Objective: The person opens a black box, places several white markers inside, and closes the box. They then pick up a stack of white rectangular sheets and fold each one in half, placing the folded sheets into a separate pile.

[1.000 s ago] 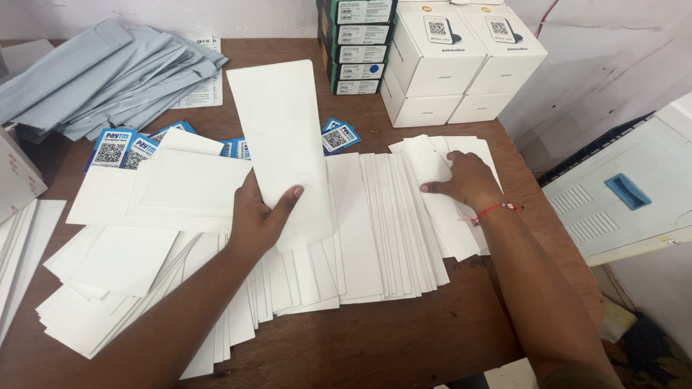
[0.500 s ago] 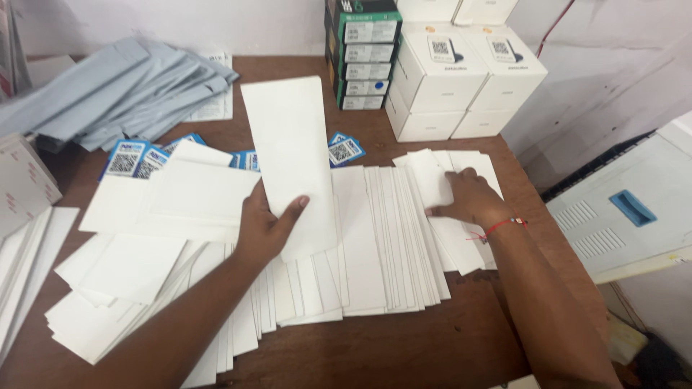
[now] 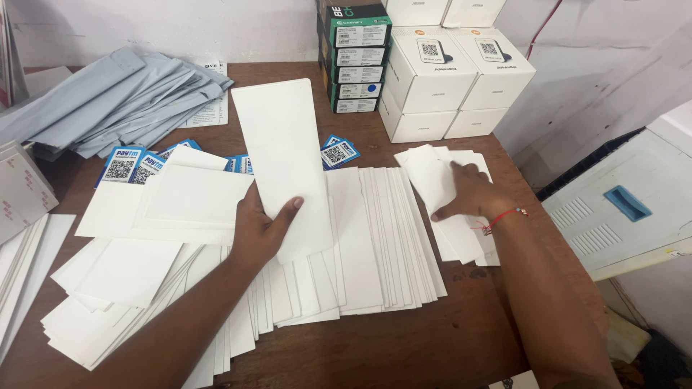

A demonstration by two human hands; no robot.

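My left hand (image 3: pixel 261 229) grips a long white envelope (image 3: pixel 281 151) by its near end, thumb on top, and holds it lifted and tilted over the spread of white envelopes (image 3: pixel 360 238) fanned across the brown wooden table (image 3: pixel 404 346). My right hand (image 3: pixel 468 193), with a red thread on its wrist, lies flat with fingers apart on the small stack of white envelopes (image 3: pixel 450 216) at the right end of the spread.
Blue-and-white code stickers (image 3: pixel 130 166) lie behind the spread. Grey mailing bags (image 3: pixel 115 101) are piled at the back left. White boxes (image 3: pixel 454 72) and a stack of dark boxes (image 3: pixel 357 57) stand at the back. A white machine (image 3: pixel 620 202) sits off the table's right edge.
My right hand slid a little left and nearer across the right-hand stack. My left hand keeps the lifted envelope in about the same place. The camera shifted slightly.
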